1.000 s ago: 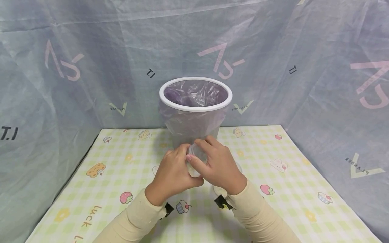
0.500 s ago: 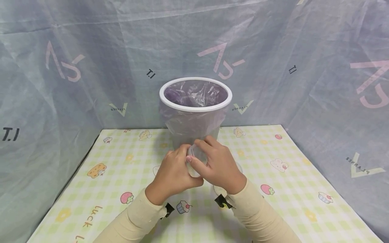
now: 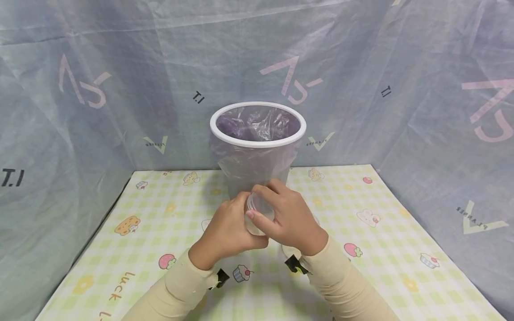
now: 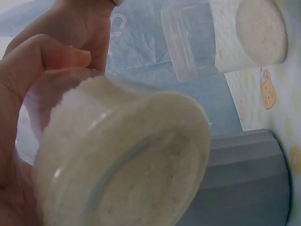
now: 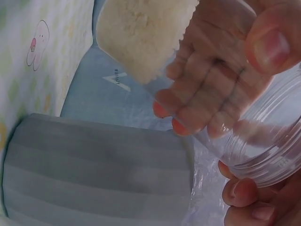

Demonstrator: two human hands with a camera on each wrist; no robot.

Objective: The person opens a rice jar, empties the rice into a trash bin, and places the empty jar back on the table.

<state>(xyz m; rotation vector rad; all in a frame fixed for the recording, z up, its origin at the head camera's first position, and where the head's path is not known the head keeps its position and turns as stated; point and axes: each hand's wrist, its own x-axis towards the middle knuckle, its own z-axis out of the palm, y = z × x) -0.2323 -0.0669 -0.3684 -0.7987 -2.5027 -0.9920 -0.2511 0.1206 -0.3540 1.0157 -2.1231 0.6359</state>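
With the jar (image 4: 123, 155) wrapped by the left hand (image 3: 225, 229) and its top gripped by thumb and fingers of the right hand (image 3: 292, 219), only a slight shift toward eight o'clock has been made at the bin's (image 3: 258, 164) six o'clock, suggesting little progress.

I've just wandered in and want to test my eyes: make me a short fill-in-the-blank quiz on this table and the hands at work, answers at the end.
1. The bin has a ____ rim.
2. The left hand and the ____ hand both hold one jar.
3. Counting the held one, the number of jars showing in the left wrist view is ____.
4. The tablecloth has white and pale ____ checks.

Missing words: white; right; two; green.
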